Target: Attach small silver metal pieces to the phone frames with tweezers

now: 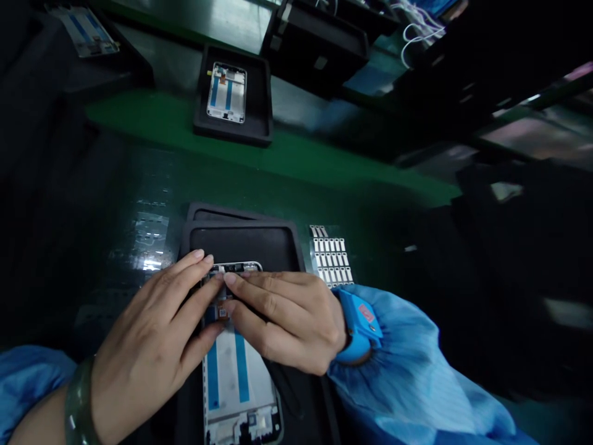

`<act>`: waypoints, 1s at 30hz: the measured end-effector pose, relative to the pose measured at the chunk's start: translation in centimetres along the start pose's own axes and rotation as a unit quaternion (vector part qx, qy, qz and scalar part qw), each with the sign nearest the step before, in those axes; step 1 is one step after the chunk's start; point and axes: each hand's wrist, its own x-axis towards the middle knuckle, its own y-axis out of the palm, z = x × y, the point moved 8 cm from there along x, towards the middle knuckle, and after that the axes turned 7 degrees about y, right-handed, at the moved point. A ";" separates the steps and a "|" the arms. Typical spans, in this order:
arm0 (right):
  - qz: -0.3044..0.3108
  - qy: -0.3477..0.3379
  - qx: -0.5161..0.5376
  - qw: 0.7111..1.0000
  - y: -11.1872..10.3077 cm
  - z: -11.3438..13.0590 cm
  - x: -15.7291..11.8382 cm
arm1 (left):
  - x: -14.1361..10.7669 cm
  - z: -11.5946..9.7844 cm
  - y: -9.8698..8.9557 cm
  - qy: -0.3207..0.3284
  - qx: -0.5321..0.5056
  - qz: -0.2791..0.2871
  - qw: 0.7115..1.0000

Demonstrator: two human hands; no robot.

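A partly assembled phone frame (227,371) with a silvery inner face and two blue strips lies in a black foam tray (241,238). My left hand (162,321) grips the frame's upper left side, its index finger reaching onto the top end and its thumb by a small orange-brown flex cable (223,311). From the right, my right hand (287,318) has its bent fingers pressed together at the top end, nearly touching my left index finger. Whatever small part lies under those fingertips is hidden. A blue wrist strap (359,324) circles my right wrist.
To the right lies a sheet of small white labels (331,256); clear film (152,228) lies to the left. Beyond, another tray (259,99) holds a similar phone frame (227,93). Dark stacked trays (523,278) stand at the right on the green bench (301,167).
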 end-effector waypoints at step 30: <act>0.020 0.220 0.246 0.944 0.5 -4.0 -0.1 | -0.2 0.0 0.0 0.001 0.003 0.000 1.000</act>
